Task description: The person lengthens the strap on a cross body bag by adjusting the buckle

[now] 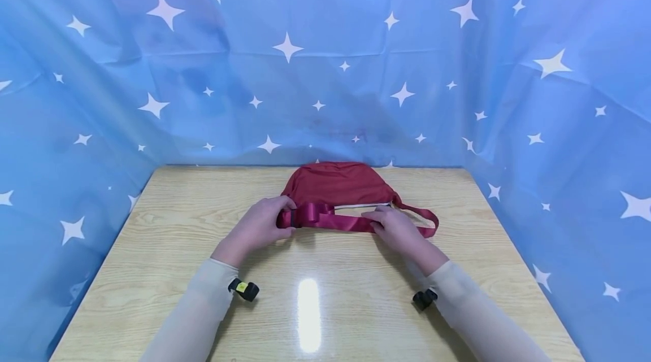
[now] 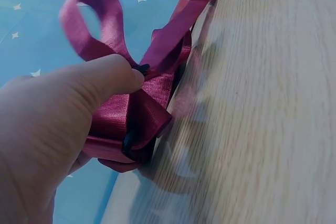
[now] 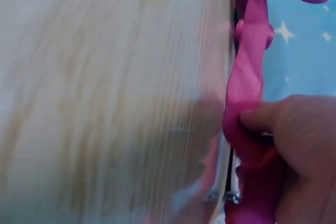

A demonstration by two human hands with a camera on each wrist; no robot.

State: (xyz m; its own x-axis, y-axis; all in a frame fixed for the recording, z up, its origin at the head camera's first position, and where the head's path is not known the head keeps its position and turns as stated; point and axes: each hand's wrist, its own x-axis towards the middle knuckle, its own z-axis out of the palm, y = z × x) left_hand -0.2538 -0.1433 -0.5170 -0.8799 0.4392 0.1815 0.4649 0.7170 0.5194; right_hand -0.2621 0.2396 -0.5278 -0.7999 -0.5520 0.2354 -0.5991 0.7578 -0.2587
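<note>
Dark red bag (image 1: 338, 184) lies at centre frame, on the far part of the wooden table (image 1: 152, 238). Its strap (image 1: 325, 218) is pinched in folded layers by the left hand (image 1: 259, 226) and gripped further along by the right hand (image 1: 399, 229). Judgement: strap is best kept flat and taut between both grips, folds aligned.

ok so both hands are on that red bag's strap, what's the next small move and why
Probably fold the strap once more toward the bag. The left hand pinches gathered folds and the right hand holds a flat run, but a loop still trails right.
</note>
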